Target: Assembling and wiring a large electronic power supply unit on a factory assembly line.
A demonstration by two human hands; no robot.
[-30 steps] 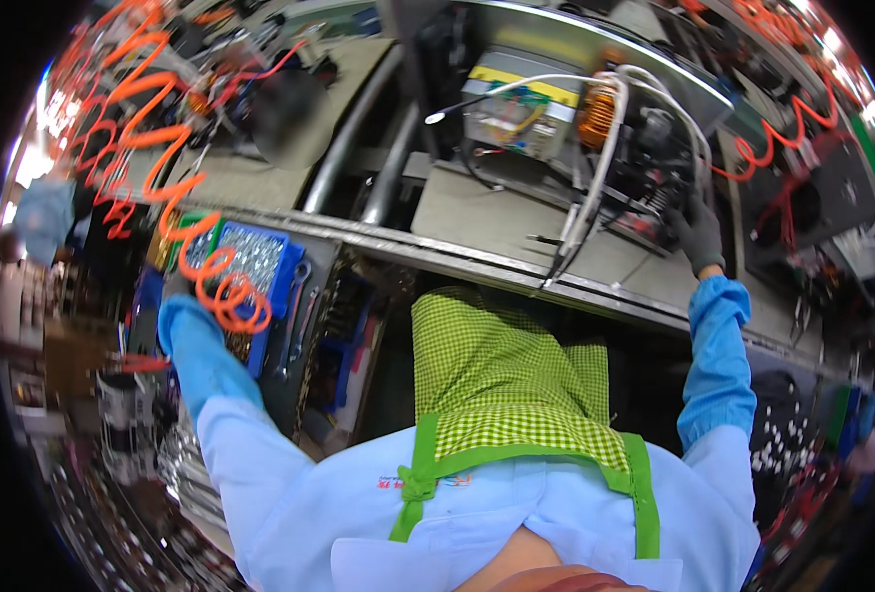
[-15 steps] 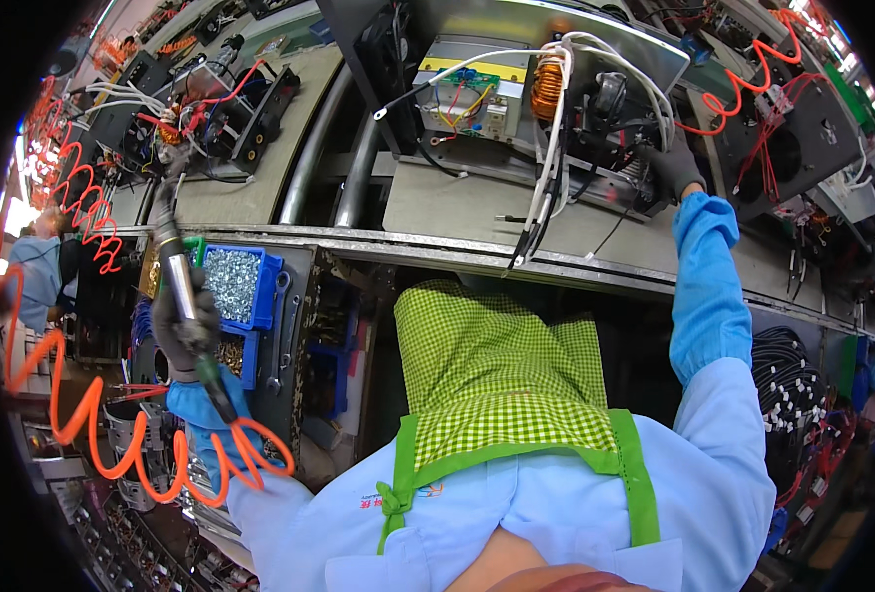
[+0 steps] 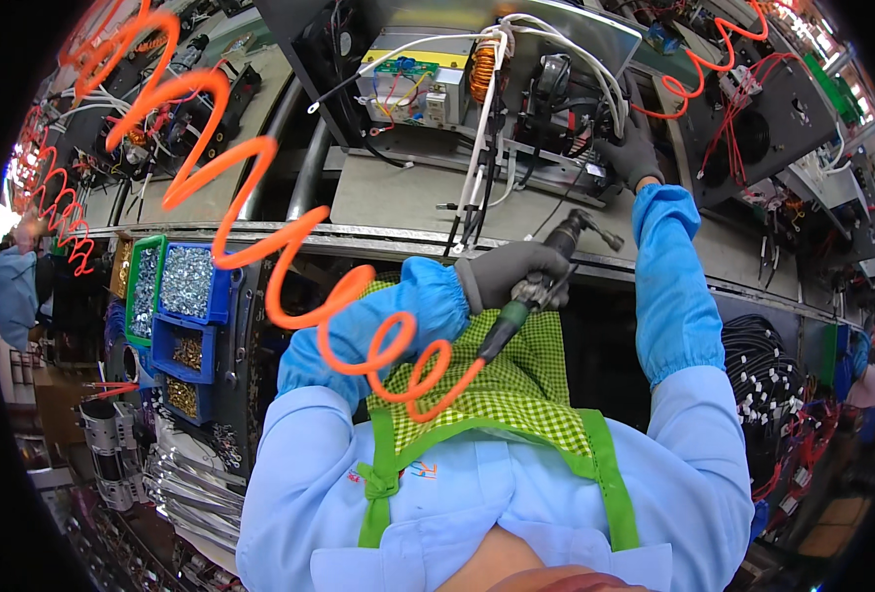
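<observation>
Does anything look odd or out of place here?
Nothing looks clearly spilled or damaged. Slightly odd: the orange coiled hose of the handheld tool loops in front of the left sleeve, which seems awkward.

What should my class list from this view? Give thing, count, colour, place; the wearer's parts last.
Hand tool: one, black and green, centre
Coiled hoses: at least three, orange, left and right
Equipment units: at least three, black-grey, bench
Copper coil: one, orange, centre unit
White cables: several, white, centre unit
Parts bins: at least four, blue and green, left
Cable bundle: one, black with white ends, right
Apron: one, green check, worn
Sleeves: two, blue, worn
Left grip: one, dark-gloved, around hand tool
Right grip: one, dark-gloved, centre unit's right end
</observation>
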